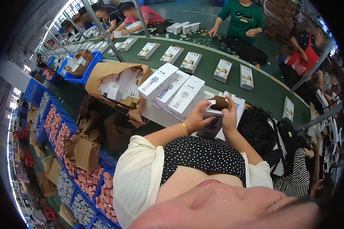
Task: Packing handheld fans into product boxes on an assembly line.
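Note:
Between my two hands is a small white carton [210, 131] with its top end open, showing brown cardboard inside. My left hand [199, 116] grips the carton from the left, fingers wrapped round its upper edge; a gold bracelet is on that wrist. My right hand [229, 119] holds the opposite side, its fingers at the raised flaps. Whatever lies inside the carton is hidden. Just left of my hands, closed white fan boxes [187, 95] lie side by side in a pile on the light ledge. Another white box [237, 107] stands behind my right hand.
A brown paper bag [99, 78] full of boxes stands to the left. Spaced boxes [191, 61] lie on the green conveyor belt [206, 65] ahead. Blue crates [88, 200] of pink and grey parts line the lower left. Co-workers sit close on the right; one in green [240, 17] stands across the belt.

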The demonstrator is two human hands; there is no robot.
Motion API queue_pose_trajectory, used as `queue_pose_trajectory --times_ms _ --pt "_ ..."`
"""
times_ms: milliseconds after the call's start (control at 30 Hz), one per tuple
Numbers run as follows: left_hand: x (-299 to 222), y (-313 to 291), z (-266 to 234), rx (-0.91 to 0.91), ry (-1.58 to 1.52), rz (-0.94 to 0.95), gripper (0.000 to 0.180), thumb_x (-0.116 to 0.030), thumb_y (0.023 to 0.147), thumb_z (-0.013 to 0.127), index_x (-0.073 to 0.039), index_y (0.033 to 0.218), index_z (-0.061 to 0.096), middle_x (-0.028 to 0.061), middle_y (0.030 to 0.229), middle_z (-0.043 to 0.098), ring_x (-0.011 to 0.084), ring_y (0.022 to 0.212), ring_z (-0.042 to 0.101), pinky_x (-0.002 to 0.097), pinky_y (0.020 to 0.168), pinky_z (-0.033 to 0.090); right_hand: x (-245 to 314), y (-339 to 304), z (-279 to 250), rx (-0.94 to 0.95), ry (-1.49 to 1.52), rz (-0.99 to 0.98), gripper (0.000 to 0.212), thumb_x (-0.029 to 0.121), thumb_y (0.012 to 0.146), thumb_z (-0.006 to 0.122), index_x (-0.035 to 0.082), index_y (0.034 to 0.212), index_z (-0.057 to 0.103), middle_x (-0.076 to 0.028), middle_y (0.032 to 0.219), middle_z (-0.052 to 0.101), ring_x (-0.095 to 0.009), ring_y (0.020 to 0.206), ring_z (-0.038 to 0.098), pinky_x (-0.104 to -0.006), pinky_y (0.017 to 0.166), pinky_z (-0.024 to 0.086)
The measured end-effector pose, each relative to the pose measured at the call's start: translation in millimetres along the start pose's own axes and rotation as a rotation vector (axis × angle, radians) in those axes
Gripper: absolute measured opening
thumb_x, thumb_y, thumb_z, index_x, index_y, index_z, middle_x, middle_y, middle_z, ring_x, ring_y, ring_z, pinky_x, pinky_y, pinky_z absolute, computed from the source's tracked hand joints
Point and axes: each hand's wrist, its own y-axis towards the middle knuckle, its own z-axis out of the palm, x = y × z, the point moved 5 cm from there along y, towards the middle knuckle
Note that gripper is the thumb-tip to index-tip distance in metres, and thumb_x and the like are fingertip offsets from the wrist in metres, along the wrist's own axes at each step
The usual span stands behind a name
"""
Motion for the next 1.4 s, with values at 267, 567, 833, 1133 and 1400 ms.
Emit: queue_pose_trajectory --times_ms 267,567,833,1133,1400 --pt "-12 9 -11 0.221 0.267 0.031 0.039 -0.017 0.073 0.067 -0.007 0.106 0.048 0.0181 0.119 0.044 0.0362 0.104 0.048 0.0377 0.088 0.041 4 11 -8 0.38 0.251 0.396 0.042 0.007 0.083 0.046 0.002 0.125 0.045 -0.008 0.116 0.053 -0.016 0.106 0.05 -0.0268 0.092 0.037" --pt "-15 10 -6 0.249 0.118 -0.022 0.034 -0.009 0.07 0.067 -0.007 0.096 0.045 0.0176 0.123 0.043 0.0343 0.107 0.047 0.0365 0.09 0.04 19 13 -17 0.571 -0.315 0.463 0.033 0.009 0.074 0.064 0.002 0.106 0.062 -0.009 0.115 0.056 -0.015 0.102 0.052 -0.0268 0.089 0.04" --pt "-24 18 -13 0.203 0.323 0.052 0.035 -0.01 0.065 0.072 -0.007 0.091 0.049 0.0166 0.113 0.052 0.0329 0.104 0.048 0.037 0.091 0.036 20 22 -5 0.447 -0.341 0.282 0.048 0.005 0.074 0.061 0.004 0.121 0.051 -0.009 0.106 0.06 -0.012 0.088 0.056 -0.0245 0.078 0.046" --pt "54 -35 -119 -0.56 -0.274 -0.751 0.026 -0.021 0.083 0.06 -0.003 0.098 0.048 0.0074 0.099 0.05 0.0152 0.09 0.052 0.0299 0.072 0.048 -21 93 -103 -0.095 -0.94 -0.158 0.05 0.024 0.078 0.061 0.001 0.12 0.047 -0.021 0.113 0.052 -0.029 0.108 0.05 -0.0343 0.09 0.039" --pt "85 -69 -129 -0.872 -0.608 -1.088 0.014 -0.024 0.083 0.06 -0.011 0.085 0.054 0.0002 0.076 0.051 0.0134 0.07 0.048 0.0256 0.058 0.038 -68 84 -137 -0.121 -1.552 0.545 0.09 0.042 0.069 0.065 0.006 0.136 0.018 -0.025 0.13 0.034 -0.036 0.118 0.039 -0.0455 0.093 0.036"
